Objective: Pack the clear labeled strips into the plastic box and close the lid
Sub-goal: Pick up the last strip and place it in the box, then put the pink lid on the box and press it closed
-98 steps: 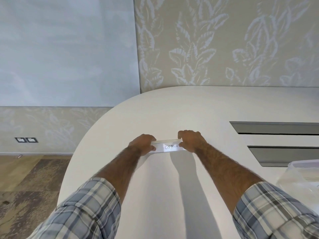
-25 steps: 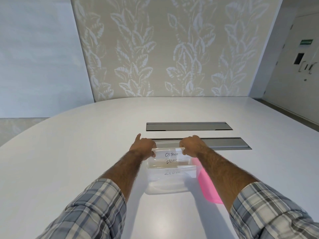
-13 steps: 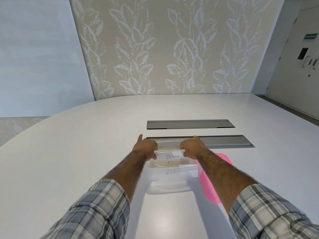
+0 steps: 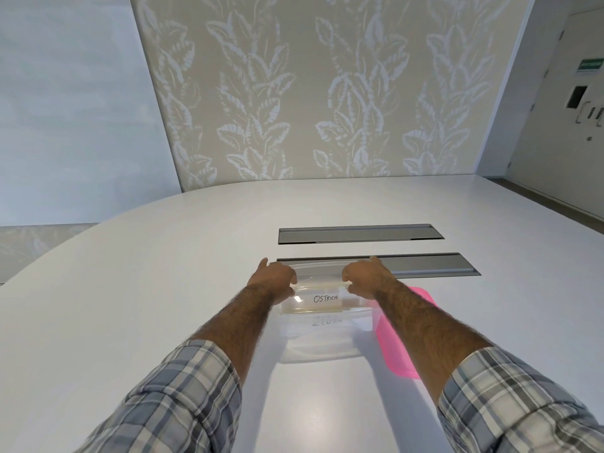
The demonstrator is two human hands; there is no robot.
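Note:
A clear plastic box (image 4: 322, 346) stands open on the white table in front of me. Inside it, near the top, lies a clear strip labeled OSTRICH (image 4: 325, 299). My left hand (image 4: 277, 277) pinches the strip's left end and my right hand (image 4: 364, 278) pinches its right end. Below it another strip marked ZEBRA (image 4: 327, 321) shows through the box wall. The pink lid (image 4: 400, 341) lies flat on the table just right of the box, partly hidden by my right forearm.
Two grey recessed panels, the nearer one (image 4: 431, 264) and the farther one (image 4: 359, 233), are set into the table (image 4: 130, 289) just beyond the box. The leaf-patterned wall stands behind the table's rounded far edge, and a door is at the far right.
Both hands carried the OSTRICH strip from the bare table over to the box and lowered it in. In the last second it sank onto the strips below, covering the BEAR label.

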